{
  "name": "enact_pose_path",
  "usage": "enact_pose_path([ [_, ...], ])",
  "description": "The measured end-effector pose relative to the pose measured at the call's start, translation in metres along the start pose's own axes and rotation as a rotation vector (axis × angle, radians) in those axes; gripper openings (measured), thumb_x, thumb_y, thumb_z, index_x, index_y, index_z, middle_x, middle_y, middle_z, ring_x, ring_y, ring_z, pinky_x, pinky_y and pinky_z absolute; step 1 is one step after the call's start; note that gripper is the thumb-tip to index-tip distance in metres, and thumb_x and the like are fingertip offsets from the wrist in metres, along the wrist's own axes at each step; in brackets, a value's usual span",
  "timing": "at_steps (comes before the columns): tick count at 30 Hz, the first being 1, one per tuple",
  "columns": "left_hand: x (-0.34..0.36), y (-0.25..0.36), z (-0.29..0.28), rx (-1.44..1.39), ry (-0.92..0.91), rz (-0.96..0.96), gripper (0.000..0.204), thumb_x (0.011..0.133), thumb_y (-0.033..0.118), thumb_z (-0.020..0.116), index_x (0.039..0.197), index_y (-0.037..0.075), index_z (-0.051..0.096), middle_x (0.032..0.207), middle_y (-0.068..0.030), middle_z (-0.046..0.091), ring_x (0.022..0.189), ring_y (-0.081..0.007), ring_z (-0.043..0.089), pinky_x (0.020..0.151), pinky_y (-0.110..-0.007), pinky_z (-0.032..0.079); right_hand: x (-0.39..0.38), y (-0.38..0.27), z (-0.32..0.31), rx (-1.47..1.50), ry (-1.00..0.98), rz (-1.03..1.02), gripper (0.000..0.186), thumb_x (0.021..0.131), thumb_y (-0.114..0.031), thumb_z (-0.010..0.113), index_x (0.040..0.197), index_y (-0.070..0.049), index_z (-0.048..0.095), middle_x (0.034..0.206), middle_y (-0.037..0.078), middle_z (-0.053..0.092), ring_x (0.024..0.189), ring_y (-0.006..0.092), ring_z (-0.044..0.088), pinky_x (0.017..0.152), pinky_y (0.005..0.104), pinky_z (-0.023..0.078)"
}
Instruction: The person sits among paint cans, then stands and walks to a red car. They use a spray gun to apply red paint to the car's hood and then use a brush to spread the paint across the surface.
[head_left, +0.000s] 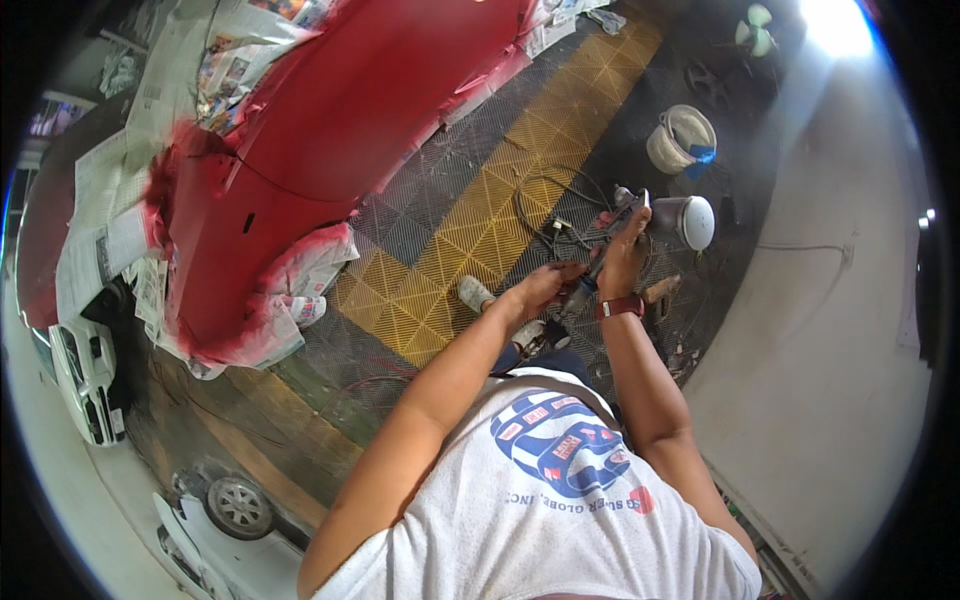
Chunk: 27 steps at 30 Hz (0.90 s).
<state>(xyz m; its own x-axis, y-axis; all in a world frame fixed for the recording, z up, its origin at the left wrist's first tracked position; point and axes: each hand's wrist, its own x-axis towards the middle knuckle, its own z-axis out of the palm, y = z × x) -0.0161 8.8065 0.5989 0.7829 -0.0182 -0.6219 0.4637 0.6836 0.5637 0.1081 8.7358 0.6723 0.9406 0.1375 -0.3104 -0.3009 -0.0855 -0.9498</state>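
Observation:
In front of my body I hold what looks like a paint spray gun [603, 252], dark with a pale metal end; its exact shape is partly hidden. My right hand [624, 255] is wrapped along its upper part, a dark red band on that wrist. My left hand [545, 287] closes at its lower end, fingers partly covered. To the left stretches a car body panel [340, 100] coated in red, its edges masked with newspaper [310, 275] that carries red overspray.
Dark hoses or cables [560, 185] coil on the grey and yellow tiled floor [470, 230]. Beyond my right hand stand a white bucket [655, 150] with a blue cloth and a white-lidded can [698, 222]. A pale wall [800, 330] closes the right side. Other cars [90, 385] stand at left.

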Motion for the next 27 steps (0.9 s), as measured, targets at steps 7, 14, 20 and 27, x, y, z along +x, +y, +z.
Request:
enact_pose_path([
  [7,0.012,0.02,-0.078,-0.3,-0.087,0.146,0.031,0.108,0.035,0.063,0.125,0.01,0.068,0.113,-0.0037,0.073,0.098,-0.0171,0.07,0.088,-0.036,0.056,-0.002,-0.009,0.107,-0.008,-0.145,0.002,0.073,0.107,-0.069,0.044,0.126,0.0,0.06,0.094,0.009,0.071,0.081,0.0155,0.07,0.047,0.0274,0.048],
  [14,-0.01,0.046,-0.139,-0.555,-0.119,0.209,0.03,0.109,0.03,0.06,0.124,0.004,0.066,0.112,-0.0096,0.074,0.1,-0.0198,0.074,0.094,-0.038,0.062,-0.015,0.0,0.193,-0.002,-0.267,0.007,0.069,0.11,-0.064,0.043,0.124,0.002,0.059,0.09,0.008,0.072,0.074,0.0145,0.07,0.046,0.0263,0.048],
  [20,-0.034,0.059,-0.177,-0.585,-0.004,0.219,0.035,0.107,0.033,0.063,0.125,0.003,0.067,0.111,-0.0117,0.075,0.097,-0.0211,0.075,0.092,-0.037,0.062,-0.029,0.011,0.246,-0.103,-0.298,0.03,0.074,0.109,-0.068,0.039,0.12,0.002,0.063,0.086,0.009,0.074,0.067,0.0157,0.068,0.045,0.0276,0.047],
  [27,-0.048,0.071,-0.204,-0.631,0.093,0.33,0.034,0.104,0.037,0.067,0.118,0.006,0.069,0.102,-0.0102,0.078,0.089,-0.0209,0.078,0.08,-0.034,0.064,-0.041,0.012,0.296,-0.138,-0.386,0.033,0.075,0.108,-0.07,0.038,0.12,0.0,0.064,0.086,0.01,0.074,0.062,0.0179,0.065,0.047,0.0296,0.048],
])
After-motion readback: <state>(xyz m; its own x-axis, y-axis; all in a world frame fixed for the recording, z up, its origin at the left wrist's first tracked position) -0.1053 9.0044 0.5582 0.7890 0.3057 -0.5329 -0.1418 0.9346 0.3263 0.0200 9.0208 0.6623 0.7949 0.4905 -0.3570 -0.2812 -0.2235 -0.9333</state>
